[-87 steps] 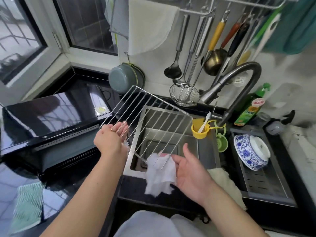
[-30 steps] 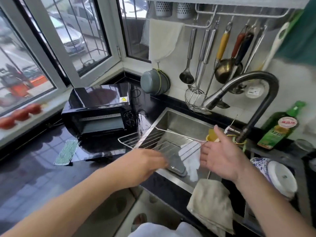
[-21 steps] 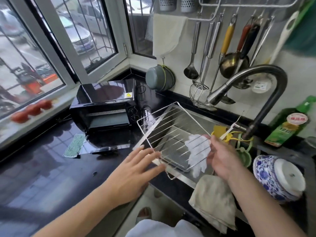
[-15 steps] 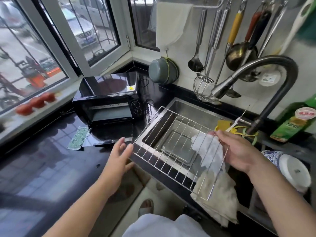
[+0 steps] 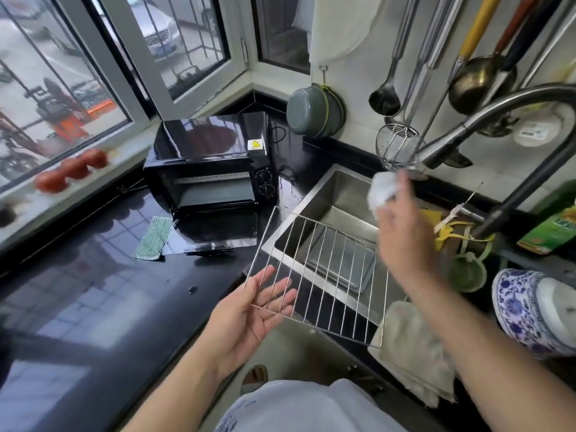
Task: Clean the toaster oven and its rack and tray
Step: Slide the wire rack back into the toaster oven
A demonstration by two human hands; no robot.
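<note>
The wire rack [image 5: 327,275] hangs nearly level over the front left corner of the sink [image 5: 299,219]. Its near left corner lies across the straight fingers of my left hand [image 5: 252,310], which is palm up. My right hand [image 5: 402,235] is off the rack, raised above the basin, and grips a crumpled white wipe [image 5: 381,191]; it is motion-blurred. Under the rack, the grey tray [image 5: 358,271] lies flat in the basin. The black toaster oven [image 5: 212,176] stands on the dark counter to the left, with its door [image 5: 215,235] folded down.
A green cloth [image 5: 152,238] lies beside the oven door. A beige towel [image 5: 411,347] drapes over the sink's front edge. The curved faucet [image 5: 498,120] arches over the basin, with a blue-and-white bowl [image 5: 530,310] and a green bottle [image 5: 554,226] at right. Utensils hang on the wall.
My right hand has let go of the rack and lifted away with the wipe. My left hand has come under the rack's near left corner and now carries it.
</note>
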